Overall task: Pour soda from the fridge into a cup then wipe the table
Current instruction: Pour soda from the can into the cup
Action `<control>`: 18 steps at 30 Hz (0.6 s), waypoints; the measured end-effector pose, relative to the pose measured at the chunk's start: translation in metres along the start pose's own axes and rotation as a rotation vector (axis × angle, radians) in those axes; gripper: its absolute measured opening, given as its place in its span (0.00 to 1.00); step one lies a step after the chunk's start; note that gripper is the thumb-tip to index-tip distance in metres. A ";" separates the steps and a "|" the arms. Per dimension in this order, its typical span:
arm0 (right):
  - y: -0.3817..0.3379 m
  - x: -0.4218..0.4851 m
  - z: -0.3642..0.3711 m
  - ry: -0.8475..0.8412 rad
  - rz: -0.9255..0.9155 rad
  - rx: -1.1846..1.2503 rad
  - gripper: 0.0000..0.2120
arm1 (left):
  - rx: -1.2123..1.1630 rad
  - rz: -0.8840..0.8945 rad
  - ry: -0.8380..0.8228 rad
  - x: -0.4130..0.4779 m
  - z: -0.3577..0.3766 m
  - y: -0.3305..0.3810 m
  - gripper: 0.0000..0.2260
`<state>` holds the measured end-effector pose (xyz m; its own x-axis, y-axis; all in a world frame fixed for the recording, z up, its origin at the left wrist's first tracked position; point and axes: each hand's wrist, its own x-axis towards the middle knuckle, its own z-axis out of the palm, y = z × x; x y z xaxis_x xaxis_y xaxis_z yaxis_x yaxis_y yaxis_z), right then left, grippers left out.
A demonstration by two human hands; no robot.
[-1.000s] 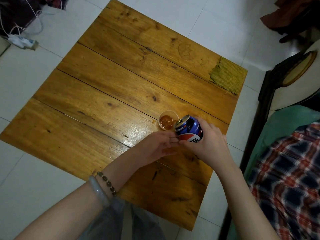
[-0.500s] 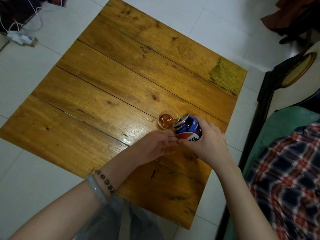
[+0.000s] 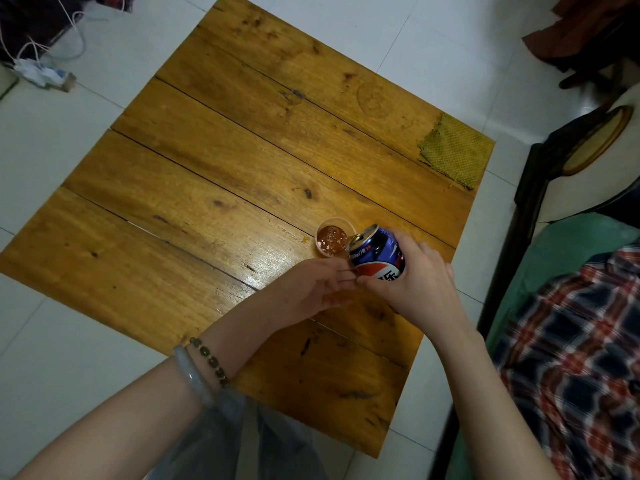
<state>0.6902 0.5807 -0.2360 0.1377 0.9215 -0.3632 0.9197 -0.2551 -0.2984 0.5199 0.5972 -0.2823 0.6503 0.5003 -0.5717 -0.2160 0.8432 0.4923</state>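
Observation:
A small clear cup [image 3: 333, 237] stands on the wooden table [image 3: 214, 174], holding brown fizzy soda. My right hand [image 3: 417, 285] grips a blue soda can [image 3: 375, 252], tilted with its open top over the cup's right rim. My left hand [image 3: 311, 291] rests just below the cup, fingers flat and together, their tips touching the can's lower side and my right thumb. A small wet drop [image 3: 305, 240] lies left of the cup. A yellow-green cloth [image 3: 455, 150] lies at the table's far right corner.
White tiled floor surrounds the table. A dark wooden bench [image 3: 530, 209] with green and plaid fabric [image 3: 581, 341] stands close on the right. Cables and a power strip [image 3: 38, 72] lie on the floor at far left. A chair [image 3: 588, 39] stands at the back right.
The cup's soda level has risen slightly and foams. The can stays tilted over the cup; both hands have held their places.

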 end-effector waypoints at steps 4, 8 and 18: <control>0.000 -0.001 -0.001 0.001 0.000 0.002 0.39 | 0.001 0.007 0.003 -0.001 0.001 0.001 0.13; 0.000 -0.001 -0.001 0.011 -0.003 0.005 0.39 | 0.007 0.004 0.002 -0.003 0.004 0.003 0.15; -0.003 -0.001 -0.003 0.005 -0.007 -0.006 0.38 | -0.007 0.011 -0.025 -0.004 0.003 0.002 0.15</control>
<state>0.6887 0.5816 -0.2318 0.1327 0.9248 -0.3566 0.9228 -0.2465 -0.2960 0.5190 0.5962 -0.2770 0.6656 0.5045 -0.5499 -0.2281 0.8391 0.4938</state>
